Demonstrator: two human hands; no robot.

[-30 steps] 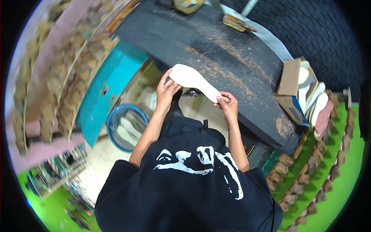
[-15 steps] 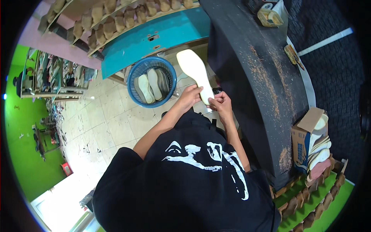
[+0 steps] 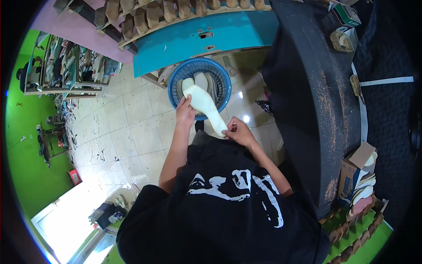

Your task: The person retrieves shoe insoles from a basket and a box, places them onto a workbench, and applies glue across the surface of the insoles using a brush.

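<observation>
A pale cream insole (image 3: 205, 104) is held between my two hands, tilted with its wide end toward the far left. My left hand (image 3: 186, 111) grips the edge of that wide end, thumb on top. At the narrow heel end, my right hand (image 3: 238, 132) pinches the insole between thumb and fingers. Behind it on the floor stands a round blue plastic basket (image 3: 226, 83), holding several more insoles (image 3: 201, 81) in cream and grey. The held insole hides part of the basket and its contents.
To the right runs a long black-covered table (image 3: 307, 88) strewn with brown shavings (image 3: 327, 119). A cardboard box (image 3: 349, 176) of insoles stands at its near end. Beyond the basket are a turquoise panel (image 3: 176, 44) and a rack of wooden shoe lasts (image 3: 169, 11). Scraps lie on the tiled floor (image 3: 118, 136).
My left hand has moved from the insole's narrow part to its wide end. The insole has swung left and now overlaps the basket. My view has shifted left.
</observation>
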